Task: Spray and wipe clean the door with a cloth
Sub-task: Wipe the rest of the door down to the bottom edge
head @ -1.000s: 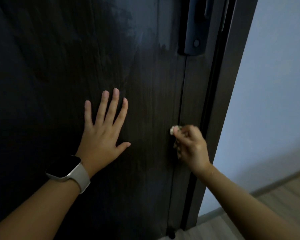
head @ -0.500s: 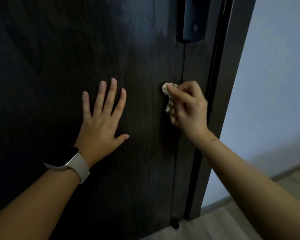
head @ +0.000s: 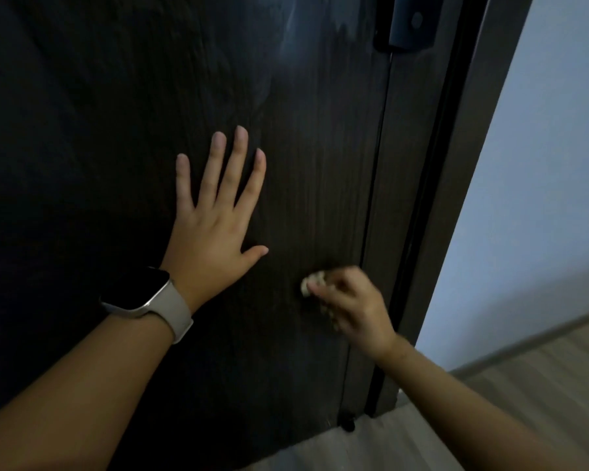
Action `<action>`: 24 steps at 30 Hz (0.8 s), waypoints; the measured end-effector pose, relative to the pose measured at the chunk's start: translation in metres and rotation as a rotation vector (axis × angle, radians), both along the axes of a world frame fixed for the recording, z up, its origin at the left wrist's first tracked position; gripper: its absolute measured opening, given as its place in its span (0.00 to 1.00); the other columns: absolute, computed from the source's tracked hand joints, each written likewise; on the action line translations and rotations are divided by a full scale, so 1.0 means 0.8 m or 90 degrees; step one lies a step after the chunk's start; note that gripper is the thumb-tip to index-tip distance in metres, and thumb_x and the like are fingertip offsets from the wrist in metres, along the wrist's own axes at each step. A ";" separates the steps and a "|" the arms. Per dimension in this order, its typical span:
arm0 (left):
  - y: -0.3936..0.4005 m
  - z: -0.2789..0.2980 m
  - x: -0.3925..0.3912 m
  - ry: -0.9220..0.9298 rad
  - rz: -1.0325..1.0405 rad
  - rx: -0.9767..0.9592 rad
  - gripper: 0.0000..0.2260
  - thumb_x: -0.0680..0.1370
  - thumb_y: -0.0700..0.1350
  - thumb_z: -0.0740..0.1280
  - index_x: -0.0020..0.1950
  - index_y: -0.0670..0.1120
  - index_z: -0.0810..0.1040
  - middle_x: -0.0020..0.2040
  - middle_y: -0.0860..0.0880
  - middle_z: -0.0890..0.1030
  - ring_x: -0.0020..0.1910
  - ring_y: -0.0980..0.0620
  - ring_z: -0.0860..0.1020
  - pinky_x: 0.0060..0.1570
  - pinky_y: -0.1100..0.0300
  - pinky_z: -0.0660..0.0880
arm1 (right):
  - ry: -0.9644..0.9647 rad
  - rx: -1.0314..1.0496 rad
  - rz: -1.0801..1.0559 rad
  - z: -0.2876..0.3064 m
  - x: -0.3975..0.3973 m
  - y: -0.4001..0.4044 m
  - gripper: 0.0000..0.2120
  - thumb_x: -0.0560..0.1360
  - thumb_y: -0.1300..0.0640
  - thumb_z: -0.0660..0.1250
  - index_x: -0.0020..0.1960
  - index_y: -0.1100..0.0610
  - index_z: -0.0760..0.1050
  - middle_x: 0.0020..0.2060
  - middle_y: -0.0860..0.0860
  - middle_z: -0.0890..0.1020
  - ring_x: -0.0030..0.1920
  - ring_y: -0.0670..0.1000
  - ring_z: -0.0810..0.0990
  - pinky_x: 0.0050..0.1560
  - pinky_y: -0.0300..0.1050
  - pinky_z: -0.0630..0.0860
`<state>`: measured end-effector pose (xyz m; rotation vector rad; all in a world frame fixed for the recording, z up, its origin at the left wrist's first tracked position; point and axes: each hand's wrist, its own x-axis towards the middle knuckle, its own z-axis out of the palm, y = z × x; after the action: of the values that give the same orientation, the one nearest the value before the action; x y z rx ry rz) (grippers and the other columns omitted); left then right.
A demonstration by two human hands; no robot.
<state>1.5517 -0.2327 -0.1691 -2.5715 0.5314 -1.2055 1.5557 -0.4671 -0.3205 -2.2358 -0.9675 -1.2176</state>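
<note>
A dark wood-grain door (head: 82, 130) fills most of the view, with a paler hazy patch near its top middle. My left hand (head: 218, 226) lies flat on the door with fingers spread, a watch on its wrist. My right hand (head: 354, 307) grips a small bunched light cloth (head: 312, 283) and holds it against the door low down, close to the door's right edge. The right hand looks blurred. No spray bottle is in view.
A dark lock plate (head: 410, 25) sits at the door's top right. The door frame (head: 456, 198) runs down the right side, beside a pale wall (head: 541, 198). Light wooden floor (head: 490, 419) and a skirting board lie at lower right.
My right hand with the cloth went up the door near its right edge, then came back down to a low spot. My left hand stayed flat on the door.
</note>
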 end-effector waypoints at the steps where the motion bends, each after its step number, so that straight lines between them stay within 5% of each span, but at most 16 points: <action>1: 0.000 0.000 0.000 0.002 0.002 -0.001 0.54 0.67 0.61 0.74 0.80 0.45 0.43 0.79 0.42 0.37 0.76 0.42 0.33 0.70 0.41 0.30 | -0.033 0.050 -0.015 0.029 0.003 0.010 0.19 0.74 0.66 0.66 0.65 0.56 0.76 0.54 0.54 0.73 0.49 0.54 0.76 0.48 0.43 0.75; 6: 0.001 0.001 -0.002 -0.005 0.003 0.007 0.54 0.67 0.61 0.73 0.80 0.45 0.42 0.79 0.41 0.38 0.76 0.42 0.35 0.70 0.41 0.30 | -0.066 0.092 -0.069 0.052 0.013 0.062 0.14 0.80 0.61 0.60 0.63 0.54 0.77 0.53 0.54 0.72 0.50 0.54 0.75 0.51 0.41 0.72; 8: 0.000 0.001 -0.002 -0.005 0.004 0.011 0.54 0.68 0.61 0.73 0.80 0.45 0.42 0.79 0.41 0.38 0.77 0.42 0.35 0.70 0.41 0.30 | -0.005 0.033 -0.040 0.003 0.005 0.067 0.15 0.81 0.59 0.60 0.65 0.47 0.72 0.53 0.51 0.73 0.50 0.55 0.76 0.50 0.45 0.73; 12: 0.000 0.002 -0.003 -0.007 0.016 0.011 0.54 0.68 0.62 0.72 0.79 0.46 0.40 0.78 0.42 0.37 0.75 0.43 0.32 0.70 0.40 0.31 | 0.133 -0.195 -0.029 -0.085 -0.017 0.049 0.17 0.75 0.61 0.66 0.62 0.52 0.77 0.51 0.52 0.74 0.48 0.52 0.72 0.45 0.44 0.67; 15: -0.001 0.005 -0.003 0.004 0.018 0.003 0.54 0.68 0.61 0.73 0.79 0.47 0.40 0.78 0.43 0.36 0.75 0.43 0.32 0.70 0.41 0.31 | 0.203 -0.144 -0.040 -0.081 -0.041 0.026 0.04 0.79 0.51 0.65 0.52 0.44 0.77 0.49 0.42 0.74 0.51 0.50 0.75 0.50 0.41 0.70; 20: -0.011 0.011 -0.016 -0.008 -0.008 -0.057 0.46 0.69 0.55 0.73 0.79 0.48 0.51 0.80 0.43 0.43 0.78 0.44 0.41 0.72 0.40 0.37 | 0.063 -0.066 -0.081 0.049 -0.063 -0.032 0.13 0.80 0.57 0.62 0.61 0.57 0.80 0.50 0.52 0.76 0.50 0.44 0.75 0.45 0.35 0.74; 22: -0.023 0.022 -0.021 -0.043 -0.022 -0.068 0.41 0.70 0.53 0.72 0.79 0.50 0.55 0.80 0.44 0.46 0.78 0.45 0.44 0.72 0.40 0.38 | 0.012 0.013 -0.096 0.111 -0.049 -0.043 0.14 0.81 0.55 0.59 0.58 0.59 0.81 0.49 0.52 0.74 0.49 0.36 0.72 0.44 0.29 0.73; 24: -0.040 0.043 -0.018 -0.074 -0.039 -0.074 0.40 0.72 0.53 0.71 0.78 0.50 0.55 0.80 0.44 0.46 0.78 0.45 0.45 0.72 0.40 0.37 | -0.040 0.140 -0.131 0.174 -0.029 -0.047 0.10 0.79 0.61 0.63 0.55 0.61 0.81 0.47 0.53 0.75 0.47 0.36 0.72 0.45 0.34 0.74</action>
<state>1.5370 -0.2644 -0.1347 -2.5762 0.5333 -1.4365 1.5322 -0.5050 -0.1810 -2.1728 -0.6024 -1.4167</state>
